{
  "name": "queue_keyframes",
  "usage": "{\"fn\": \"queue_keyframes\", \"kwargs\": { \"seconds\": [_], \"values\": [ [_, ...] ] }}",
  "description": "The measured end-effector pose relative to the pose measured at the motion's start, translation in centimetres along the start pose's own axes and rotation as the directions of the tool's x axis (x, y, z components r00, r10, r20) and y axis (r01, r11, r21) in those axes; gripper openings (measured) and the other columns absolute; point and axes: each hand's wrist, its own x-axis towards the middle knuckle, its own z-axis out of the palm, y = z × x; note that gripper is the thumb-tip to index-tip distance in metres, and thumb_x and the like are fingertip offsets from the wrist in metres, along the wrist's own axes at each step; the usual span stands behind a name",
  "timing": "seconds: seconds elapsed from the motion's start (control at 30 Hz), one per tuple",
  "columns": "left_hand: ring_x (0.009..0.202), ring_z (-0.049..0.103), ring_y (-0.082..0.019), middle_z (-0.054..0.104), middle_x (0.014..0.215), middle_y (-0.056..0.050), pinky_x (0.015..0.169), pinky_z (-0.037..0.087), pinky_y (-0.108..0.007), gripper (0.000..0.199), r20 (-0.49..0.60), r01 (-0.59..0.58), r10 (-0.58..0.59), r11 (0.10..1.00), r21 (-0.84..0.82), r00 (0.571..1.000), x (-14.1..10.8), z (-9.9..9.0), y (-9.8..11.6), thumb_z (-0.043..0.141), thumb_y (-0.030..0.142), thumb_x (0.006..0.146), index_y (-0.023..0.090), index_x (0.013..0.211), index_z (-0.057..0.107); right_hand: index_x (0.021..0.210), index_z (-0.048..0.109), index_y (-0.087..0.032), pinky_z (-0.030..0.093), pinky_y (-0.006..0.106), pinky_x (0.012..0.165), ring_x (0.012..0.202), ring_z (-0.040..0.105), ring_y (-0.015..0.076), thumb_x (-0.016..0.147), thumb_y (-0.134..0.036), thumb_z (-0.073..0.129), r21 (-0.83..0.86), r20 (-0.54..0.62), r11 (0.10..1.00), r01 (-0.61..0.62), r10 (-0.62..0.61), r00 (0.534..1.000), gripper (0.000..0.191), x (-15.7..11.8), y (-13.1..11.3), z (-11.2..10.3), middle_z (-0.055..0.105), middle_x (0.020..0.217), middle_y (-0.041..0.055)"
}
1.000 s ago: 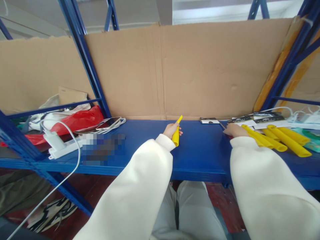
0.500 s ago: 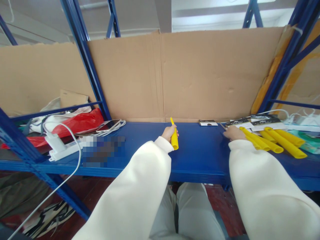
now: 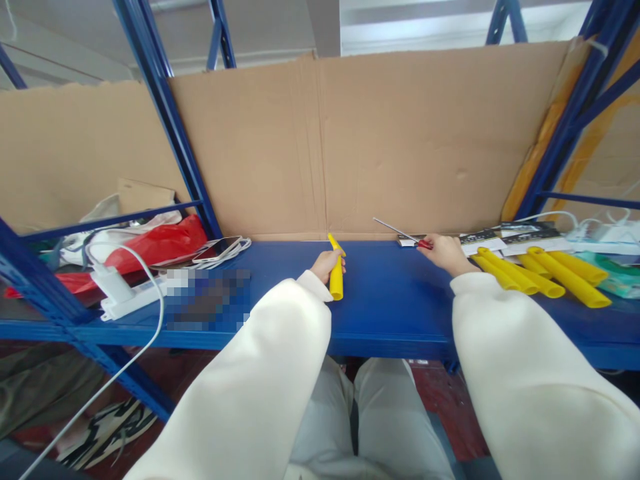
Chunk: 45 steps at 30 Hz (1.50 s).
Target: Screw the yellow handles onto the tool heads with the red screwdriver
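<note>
My left hand (image 3: 327, 265) is closed around a yellow tube (image 3: 337, 283) above the middle of the blue shelf (image 3: 390, 300). The tube's wide open end faces me and its far end looks narrower. In my right hand (image 3: 444, 252) is a screwdriver (image 3: 400, 230) with a red handle and a long thin metal shaft. The shaft slants up and to the left, with its tip in front of the cardboard. Several more yellow tubes (image 3: 570, 277) lie side by side on the shelf, to the right of my right wrist.
A cardboard panel (image 3: 420, 147) stands along the back between blue posts. Small black-and-white cards (image 3: 533, 243) lie at the back right. On the left are a white power strip (image 3: 133, 300), coiled white cable (image 3: 233, 250) and a red bag (image 3: 175, 237).
My right hand has lifted the screwdriver from beside the cards and brought it left, its shaft now in plain view. My left hand has shifted slightly left with the tube.
</note>
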Motion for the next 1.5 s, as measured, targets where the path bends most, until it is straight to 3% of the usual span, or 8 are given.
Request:
{"fn": "queue_keyframes", "kwargs": {
  "seconds": [0.13, 0.33, 0.5, 0.7, 1.2, 1.5],
  "values": [
    [0.037, 0.048, -0.009, 0.051, 0.053, 0.006, 0.045, 0.041, -0.019, 0.018, -0.053, -0.037, 0.033, 0.997, -0.068, 0.998, 0.4, 0.2, -0.3, 0.042, 0.015, 0.101, 0.014, 0.106, 0.06, 0.1, 0.072, -0.024, 0.044, 0.037, 0.085, 0.101, 0.069, 0.03, 0.091, -0.039, 0.059, 0.017, 0.008, 0.996, 0.082, -0.082, 0.997, 0.021, -0.1, -0.4, 0.4, 0.079, 0.104, 0.0087],
    [0.041, 0.053, -0.011, 0.05, 0.054, 0.006, 0.048, 0.046, -0.02, 0.019, -0.102, -0.071, 0.055, 0.986, -0.154, 0.993, 0.8, 0.4, -0.3, 0.043, 0.015, 0.1, 0.013, 0.109, 0.059, 0.095, 0.072, -0.025, 0.043, 0.036, 0.083, 0.098, 0.07, 0.029, 0.089, -0.039, 0.062, 0.075, 0.012, 0.993, 0.097, -0.098, 0.995, 0.018, -0.1, -0.4, 0.6, 0.079, 0.102, 0.0072],
    [0.039, 0.049, -0.011, 0.048, 0.052, 0.006, 0.045, 0.043, -0.021, 0.011, -0.089, -0.009, 0.013, 0.999, 0.04, 0.996, 0.7, 0.3, 0.0, 0.054, 0.012, 0.094, 0.013, 0.101, 0.063, 0.095, 0.073, -0.026, 0.044, 0.037, 0.084, 0.097, 0.07, 0.0291, 0.088, -0.038, 0.064, 0.1, 0.028, 0.992, 0.071, -0.074, 0.997, 0.017, -0.2, -0.5, 0.6, 0.079, 0.099, 0.0068],
    [0.033, 0.043, -0.011, 0.048, 0.044, 0.005, 0.04, 0.034, -0.022, 0.015, -0.034, 0.014, -0.002, 0.945, 0.327, 0.999, 0.4, -0.2, 0.3, 0.054, 0.008, 0.093, 0.013, 0.085, 0.066, 0.094, 0.072, -0.025, 0.044, 0.036, 0.085, 0.097, 0.07, 0.0277, 0.088, -0.033, 0.065, 0.101, 0.042, 0.991, 0.091, -0.096, 0.995, 0.012, -0.4, -1.2, 0.7, 0.079, 0.1, 0.0062],
    [0.034, 0.046, -0.011, 0.05, 0.044, 0.004, 0.039, 0.035, -0.021, 0.02, 0.113, -0.066, 0.021, 0.91, 0.409, 0.993, 0.4, -0.9, 0.1, 0.059, 0.008, 0.089, 0.016, 0.071, 0.065, 0.086, 0.071, -0.025, 0.048, 0.032, 0.077, 0.087, 0.07, 0.0235, 0.084, -0.03, 0.066, 0.152, 0.084, 0.958, 0.242, -0.257, 0.963, 0.007, -0.6, -2.2, 1.6, 0.079, 0.09, 0.0032],
    [0.034, 0.045, -0.011, 0.049, 0.043, 0.004, 0.04, 0.034, -0.021, 0.024, 0.088, -0.084, 0.049, 0.889, 0.45, 0.995, 0.1, -0.7, 0.3, 0.055, 0.004, 0.089, 0.016, 0.069, 0.062, 0.087, 0.072, -0.024, 0.049, 0.033, 0.08, 0.088, 0.071, 0.0238, 0.084, -0.028, 0.067, 0.139, 0.11, 0.966, 0.22, -0.236, 0.966, 0.007, -0.7, -2.3, 1.4, 0.079, 0.093, 0.0048]
  ]
}}
